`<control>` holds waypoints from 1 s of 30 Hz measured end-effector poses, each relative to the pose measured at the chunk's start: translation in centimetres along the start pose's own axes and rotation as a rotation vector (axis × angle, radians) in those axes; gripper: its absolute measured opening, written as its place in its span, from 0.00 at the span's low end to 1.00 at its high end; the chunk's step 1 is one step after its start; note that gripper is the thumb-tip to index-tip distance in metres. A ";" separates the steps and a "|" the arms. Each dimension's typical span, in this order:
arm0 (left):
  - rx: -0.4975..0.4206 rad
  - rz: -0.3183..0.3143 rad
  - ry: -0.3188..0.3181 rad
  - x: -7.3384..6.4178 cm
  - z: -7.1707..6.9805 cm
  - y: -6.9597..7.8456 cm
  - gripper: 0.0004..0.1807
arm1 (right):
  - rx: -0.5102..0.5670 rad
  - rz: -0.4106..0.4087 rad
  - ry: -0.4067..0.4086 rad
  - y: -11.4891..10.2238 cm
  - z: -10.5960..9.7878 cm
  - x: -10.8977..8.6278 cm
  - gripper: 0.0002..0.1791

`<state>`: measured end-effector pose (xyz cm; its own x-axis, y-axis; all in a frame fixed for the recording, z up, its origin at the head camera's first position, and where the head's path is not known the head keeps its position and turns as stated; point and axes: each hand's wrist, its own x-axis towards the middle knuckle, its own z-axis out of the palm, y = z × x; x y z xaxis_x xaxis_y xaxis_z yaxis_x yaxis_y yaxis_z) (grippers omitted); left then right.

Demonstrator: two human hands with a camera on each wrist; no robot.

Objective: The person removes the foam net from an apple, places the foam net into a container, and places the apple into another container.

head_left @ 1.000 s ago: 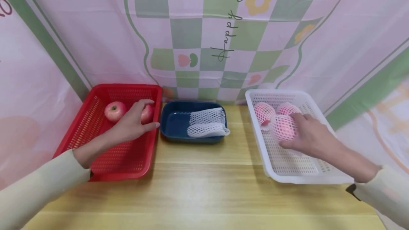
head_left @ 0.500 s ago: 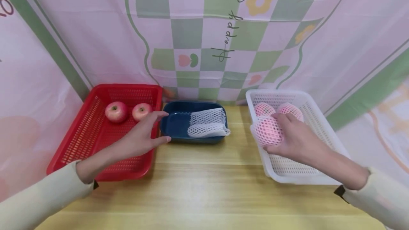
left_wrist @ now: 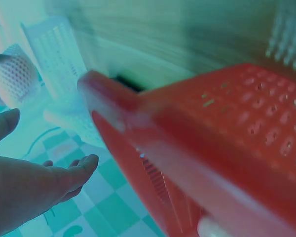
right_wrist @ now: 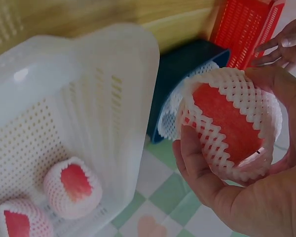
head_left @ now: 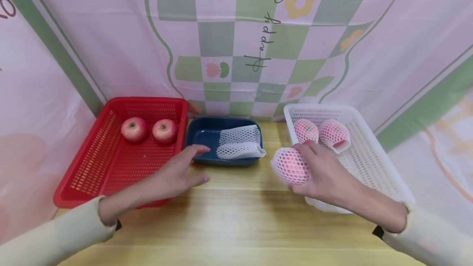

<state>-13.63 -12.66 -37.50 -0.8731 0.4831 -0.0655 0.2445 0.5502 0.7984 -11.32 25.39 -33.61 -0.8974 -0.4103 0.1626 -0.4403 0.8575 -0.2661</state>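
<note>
My right hand (head_left: 325, 171) grips an apple in a white foam net (head_left: 292, 166), held over the left rim of the white basket (head_left: 391, 171). In the right wrist view the fingers and thumb curl round this netted apple (right_wrist: 227, 123), and red skin shows through the net's opening. My left hand (head_left: 177, 173) holds nothing; its thumb and fingers are spread apart between the red basket (head_left: 122, 175) and the blue tray (head_left: 201, 136). Two more netted apples (head_left: 334, 132) lie at the back of the white basket. Inside the red basket sit two bare apples (head_left: 134, 129).
Two flat white foam nets (head_left: 240, 143) lie in the right part of the blue tray, one overhanging its rim. All three containers stand on a wooden table (head_left: 236, 216) against a checked cloth backdrop (head_left: 251, 36).
My right hand has carried the netted apple left and toward me, out from above the white basket's middle. My left hand has moved right, away from the bare apples and out past the red basket's rim.
</note>
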 end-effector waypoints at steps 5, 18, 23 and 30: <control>0.019 -0.018 -0.007 -0.1 1.0 -0.1 0.38 | 0.044 0.029 -0.058 -0.7 1.0 -0.3 0.52; -0.027 0.039 -0.090 -0.6 4.0 -1.7 0.33 | 0.060 -0.035 -0.095 -2.5 4.8 -1.9 0.51; -0.066 0.130 -0.094 -1.0 5.2 -2.2 0.31 | 0.066 -0.031 -0.107 -2.9 5.7 -2.4 0.51; -0.095 0.143 -0.115 -1.0 6.9 -2.5 0.30 | 0.081 -0.057 -0.122 -3.2 7.0 -2.9 0.51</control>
<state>-10.45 -9.86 -43.57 -0.7772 0.6291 -0.0110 0.3167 0.4063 0.8571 -7.51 21.63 -39.86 -0.8657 -0.4965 0.0646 -0.4873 0.8060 -0.3360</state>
